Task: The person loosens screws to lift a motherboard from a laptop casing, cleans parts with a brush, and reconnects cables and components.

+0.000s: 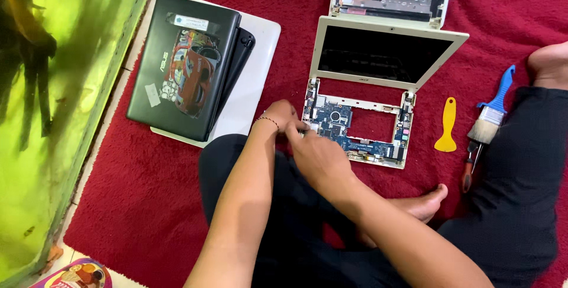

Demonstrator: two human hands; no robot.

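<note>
While our left hand (279, 115) and right hand (312, 149) meet at the near left corner of the opened white laptop base with its bare blue circuit board (349, 131), both curl half shut there, fingertips touching its edge. Whether they pinch anything we cannot tell; our right hand hides that corner. Well right lies a yellow plastic pry tool (447, 127).

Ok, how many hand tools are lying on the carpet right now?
3, all right of the opened laptop: a yellow pry tool, a blue-handled brush, and a red-handled screwdriver partly under the brush. Others may be hidden under the arms.
</note>
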